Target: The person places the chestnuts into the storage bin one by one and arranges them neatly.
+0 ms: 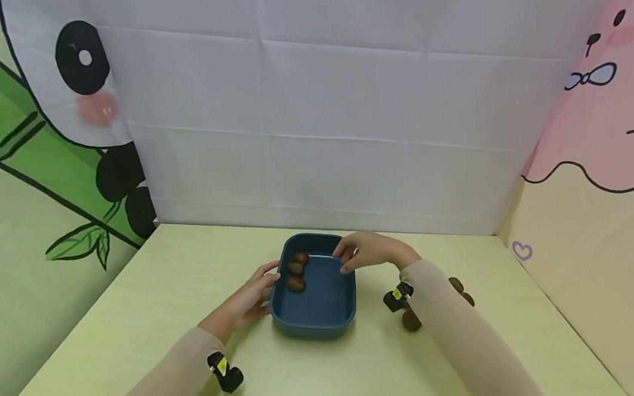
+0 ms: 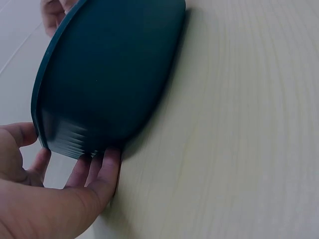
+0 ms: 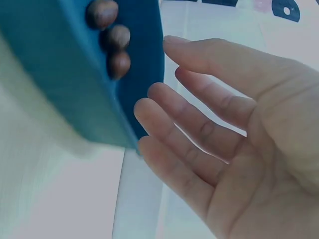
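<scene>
White cloth [image 1: 333, 97] hangs behind the pale wood-grain table [image 1: 307, 377], and from my remote seat I see a panda print [image 1: 82, 57] on the left side panel and a pink bear print [image 1: 601, 111] on the right one. Near the middle of the table, the head camera shows me a deep blue tray [image 1: 322, 300], standing upright with three brown nuts [image 1: 296, 268] in a short row along the left part of its floor. At its left wall I have the left hand [image 1: 247, 299], its fingers spread apart and touching the tray from outside, which the left wrist view confirms. Over the tray's right rim I see the right hand [image 1: 370, 250], loosely bent, its fingers apart with nothing between them; whether a fingertip touches the rim I cannot tell. More brown nuts [image 1: 411, 320] lie on the table to the right of the tray, well apart from it, on both sides of the right forearm; the beige sleeve [image 1: 466, 331] partly covers them, so I cannot count them surely. Each cuff carries a small black wrist camera [image 1: 225, 372] with a yellow mark.
</scene>
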Motion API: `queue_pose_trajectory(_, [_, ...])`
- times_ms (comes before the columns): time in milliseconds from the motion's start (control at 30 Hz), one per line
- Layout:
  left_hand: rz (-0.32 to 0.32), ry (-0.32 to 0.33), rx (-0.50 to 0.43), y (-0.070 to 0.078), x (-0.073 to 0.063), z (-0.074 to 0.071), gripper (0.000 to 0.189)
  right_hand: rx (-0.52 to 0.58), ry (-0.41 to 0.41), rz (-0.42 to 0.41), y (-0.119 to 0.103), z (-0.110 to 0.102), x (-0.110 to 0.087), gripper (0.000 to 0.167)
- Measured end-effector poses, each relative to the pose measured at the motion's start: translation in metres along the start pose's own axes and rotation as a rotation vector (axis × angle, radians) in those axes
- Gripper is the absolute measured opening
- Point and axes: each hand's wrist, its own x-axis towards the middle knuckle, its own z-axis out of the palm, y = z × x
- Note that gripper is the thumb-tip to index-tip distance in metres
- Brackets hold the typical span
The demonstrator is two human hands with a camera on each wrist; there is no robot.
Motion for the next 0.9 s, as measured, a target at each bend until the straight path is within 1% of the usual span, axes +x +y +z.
queue_pose_trajectory(167, [0.01, -0.005, 0.014, -0.001, 0.001, -0.001, 0.061, -0.042, 0.017, 0.042, 0.021, -0.005, -0.023, 0.034])
queue_pose_trajectory(333, [0.009, 0.0, 0.009, -0.002, 0.002, -0.002, 0.06, -0.073, 0.022, 0.108, 0.045, -0.002, -0.047, 0.031])
queue_pose_trajectory(533, [0.01, 0.002, 0.008, -0.003, 0.002, -0.001, 0.059, -0.032, 0.045, 0.194, 0.072, 0.008, -0.073, 0.03])
queue_pose_trajectory(633, [0.007, 0.001, 0.01, -0.003, 0.002, 0.0, 0.059, 0.028, 0.06, 0.237, 0.083, 0.014, -0.085, 0.029])
queue_pose_trajectory(767, [0.006, 0.001, 0.009, -0.003, 0.001, 0.0, 0.06, 0.058, 0.075, 0.222, 0.094, 0.019, -0.097, 0.028])
queue_pose_trajectory(900, [0.006, 0.006, 0.011, -0.003, 0.001, 0.0, 0.06, 0.045, 0.073, 0.177, 0.098, 0.021, -0.102, 0.03])
